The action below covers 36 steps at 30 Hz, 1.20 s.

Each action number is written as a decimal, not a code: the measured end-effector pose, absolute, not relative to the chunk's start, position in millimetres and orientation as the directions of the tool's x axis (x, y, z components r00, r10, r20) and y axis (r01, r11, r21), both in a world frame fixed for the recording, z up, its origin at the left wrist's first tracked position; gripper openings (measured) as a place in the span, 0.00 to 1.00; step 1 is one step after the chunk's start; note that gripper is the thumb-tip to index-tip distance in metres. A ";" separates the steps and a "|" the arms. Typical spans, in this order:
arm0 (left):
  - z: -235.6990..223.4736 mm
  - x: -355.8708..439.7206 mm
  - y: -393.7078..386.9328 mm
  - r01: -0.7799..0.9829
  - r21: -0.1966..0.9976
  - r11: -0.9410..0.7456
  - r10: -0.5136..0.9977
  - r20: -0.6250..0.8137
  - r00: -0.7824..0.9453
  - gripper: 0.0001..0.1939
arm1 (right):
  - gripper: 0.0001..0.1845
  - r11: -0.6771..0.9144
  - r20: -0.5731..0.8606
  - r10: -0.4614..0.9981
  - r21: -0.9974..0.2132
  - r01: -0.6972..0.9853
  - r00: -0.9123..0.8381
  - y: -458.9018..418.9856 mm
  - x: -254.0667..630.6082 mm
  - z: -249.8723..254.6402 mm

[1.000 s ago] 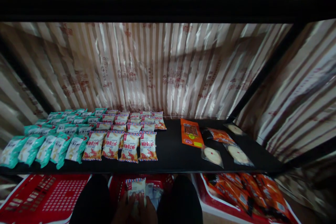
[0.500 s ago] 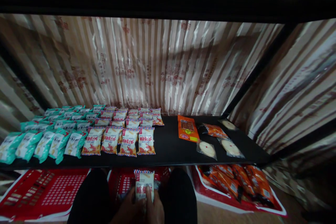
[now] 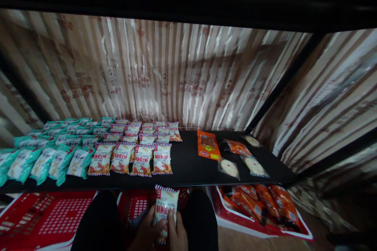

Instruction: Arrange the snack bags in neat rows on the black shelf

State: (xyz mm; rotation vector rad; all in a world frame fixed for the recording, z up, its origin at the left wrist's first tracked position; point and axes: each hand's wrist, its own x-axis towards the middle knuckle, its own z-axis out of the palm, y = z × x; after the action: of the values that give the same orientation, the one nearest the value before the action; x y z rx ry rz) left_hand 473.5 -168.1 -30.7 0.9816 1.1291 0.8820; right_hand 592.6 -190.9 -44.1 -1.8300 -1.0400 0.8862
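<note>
A white snack bag (image 3: 166,200) with red lettering and a striped top edge is held upright between both hands, below the shelf's front edge. My left hand (image 3: 149,225) grips its left side, the thumb lying across the front. On the right side my right hand (image 3: 176,233) is closed on the same bag, its thumb pressed on the front. The lower part of the bag is partly covered by the fingers. Just beyond, matching white-and-orange snack bags (image 3: 141,160) stand in rows on the black shelf (image 3: 185,172).
Teal snack bags (image 3: 54,162) fill the shelf's left end. To the right lie an orange packet (image 3: 208,144), another orange bag (image 3: 238,147) and round pale wrapped cakes (image 3: 229,168). Red baskets (image 3: 55,219) stand below; the right one holds orange-black bags (image 3: 265,204). A dark bar (image 3: 188,8) crosses overhead.
Both hands have raised the snack bag slightly toward the shelf edge, showing more of its front. The view has shifted a little; the bags on the shelf stay put.
</note>
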 end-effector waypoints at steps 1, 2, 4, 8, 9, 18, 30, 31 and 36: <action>-32.9 474.8 -166.1 -0.074 0.943 0.324 0.932 -0.305 0.194 0.34 | 0.27 -0.298 -0.165 0.900 -0.908 0.294 0.403 -191.3 592.8 -43.4; -34.7 476.2 -164.2 -0.077 0.943 0.325 0.935 -0.307 0.178 0.33 | 0.29 -0.285 -0.163 0.904 -0.918 0.276 0.395 -191.4 593.1 -43.0; -36.2 479.5 -160.5 -0.087 0.938 0.335 0.935 -0.320 0.151 0.31 | 0.34 -0.265 -0.160 0.910 -0.934 0.240 0.383 -190.0 593.8 -42.4; -29.8 487.5 -153.1 -0.113 0.931 0.346 0.932 -0.327 0.156 0.26 | 0.42 -0.238 -0.174 0.899 -0.964 0.115 0.401 -184.3 596.5 -38.3; -27.1 489.8 -151.1 -0.129 0.934 0.333 0.935 -0.310 0.171 0.26 | 0.43 -0.227 -0.175 0.895 -0.971 0.081 0.409 -182.8 597.9 -35.9; -6.2 505.6 -136.2 -0.341 0.873 0.348 0.910 -0.226 0.348 0.33 | 0.38 -0.195 -0.200 0.943 -0.980 -0.047 0.264 -163.1 632.5 0.1; 17.2 529.6 -114.7 -0.443 0.809 0.387 0.904 -0.239 0.354 0.27 | 0.36 -0.182 -0.186 0.952 -0.983 -0.038 0.242 -133.2 659.7 9.6; 17.3 531.4 -112.0 -0.443 0.813 0.377 0.909 -0.233 0.344 0.27 | 0.36 -0.184 -0.185 0.955 -0.983 -0.027 0.231 -130.6 662.3 11.1; 21.4 541.0 -96.3 -0.376 0.863 0.337 0.931 -0.245 0.272 0.30 | 0.31 -0.170 -0.163 0.975 -0.985 0.037 0.151 -118.0 674.0 22.2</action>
State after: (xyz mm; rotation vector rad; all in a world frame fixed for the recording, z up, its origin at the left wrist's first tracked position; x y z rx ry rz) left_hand 541.0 -96.3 21.4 0.7779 0.8746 1.0101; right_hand 674.0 -118.0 22.2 -1.4349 -1.0503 1.1941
